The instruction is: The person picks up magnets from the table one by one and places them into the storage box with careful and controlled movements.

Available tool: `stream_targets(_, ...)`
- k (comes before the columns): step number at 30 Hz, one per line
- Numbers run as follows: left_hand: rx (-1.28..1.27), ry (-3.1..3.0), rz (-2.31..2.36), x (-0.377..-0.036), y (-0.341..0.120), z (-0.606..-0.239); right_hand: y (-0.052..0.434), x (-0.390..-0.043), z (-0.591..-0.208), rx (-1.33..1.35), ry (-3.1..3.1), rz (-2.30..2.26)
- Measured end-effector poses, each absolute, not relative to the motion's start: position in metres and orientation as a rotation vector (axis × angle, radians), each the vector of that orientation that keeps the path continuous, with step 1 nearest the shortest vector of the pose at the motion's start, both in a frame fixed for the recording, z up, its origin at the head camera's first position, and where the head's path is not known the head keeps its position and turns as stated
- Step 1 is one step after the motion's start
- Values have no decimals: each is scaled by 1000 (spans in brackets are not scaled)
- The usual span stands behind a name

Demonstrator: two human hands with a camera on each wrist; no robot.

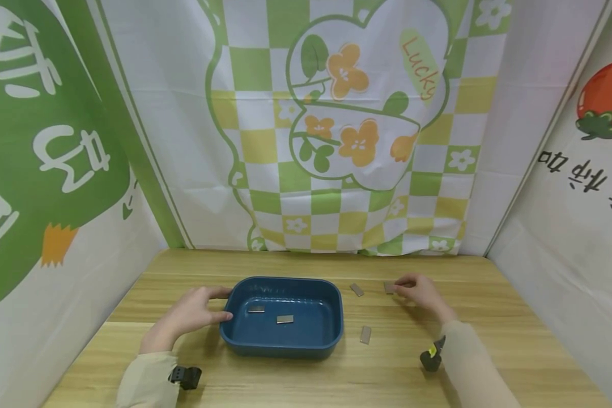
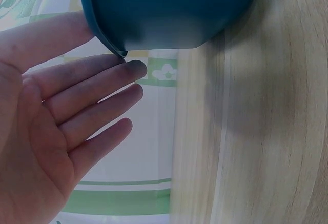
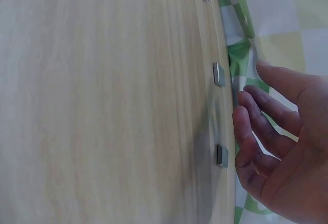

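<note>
Head view: left hand [image 1: 191,315] rests at the left wall of the dark blue rounded-rectangular plastic tray [image 1: 336,317], centre of frame, thumb over the rim, fingers relaxed along the outside. Two small grey rectangular metal plates [image 1: 284,319] lie inside it. Right hand [image 1: 422,292], right of centre, touches a third grey plate [image 1: 389,288] on the light wooden bench [image 1: 489,340] with its fingertips; whether the plate is pinched cannot be told. Two more grey plates [image 1: 365,334] lie loose between tray and hand. Risk: the plates are thin and lie flat, so fingertips may slide one across the bench instead of lifting it.

Left wrist view: fingers [image 2: 97,88] are extended, released, just under the tray rim [image 2: 105,37] in the upper left of the frame. Risk: the tray is steadied only by contact and not gripped, so a knock could shift it.

Right wrist view: fingers [image 3: 256,126] are loosely curled at the right of the frame, close beside the plates [image 3: 219,74] in a row along the bench edge; no plate is visibly held. Risk: a careless sweep could scatter the neighbouring plates.
</note>
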State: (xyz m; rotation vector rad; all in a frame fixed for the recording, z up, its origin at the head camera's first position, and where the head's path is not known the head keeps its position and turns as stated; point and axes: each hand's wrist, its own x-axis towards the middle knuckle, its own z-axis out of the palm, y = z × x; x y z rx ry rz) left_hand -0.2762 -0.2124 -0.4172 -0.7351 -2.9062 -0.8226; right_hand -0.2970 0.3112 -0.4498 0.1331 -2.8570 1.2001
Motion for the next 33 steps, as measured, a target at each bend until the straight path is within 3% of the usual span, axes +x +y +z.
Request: stream_targets(33, -706, -2929, -838, -274, -212, -415, 351, -287, -464, 2, -2857, 1091)
